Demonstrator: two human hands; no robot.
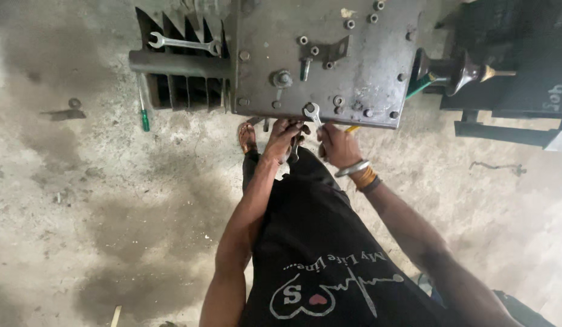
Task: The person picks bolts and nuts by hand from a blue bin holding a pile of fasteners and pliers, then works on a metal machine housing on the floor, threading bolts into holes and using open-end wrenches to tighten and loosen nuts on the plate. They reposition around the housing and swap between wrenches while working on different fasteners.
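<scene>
A grey metal engine block (pixel 329 54) with bolts on its flat face stands on the concrete floor in front of me. My right hand (pixel 336 145) grips a silver spanner (pixel 312 112) whose open jaw rests at the block's lower edge. My left hand (pixel 284 138) is closed beside it on a dark tool or the spanner's shaft; which one I cannot tell. A metal bangle and bands circle my right wrist.
A second spanner (pixel 184 43) lies on the block's cooling fins (pixel 181 60). A green-handled screwdriver (pixel 144 112) lies on the floor at left. A dark machine part (pixel 468 69) with a shaft stands at right. My sandalled foot (pixel 247 138) is under the block's edge.
</scene>
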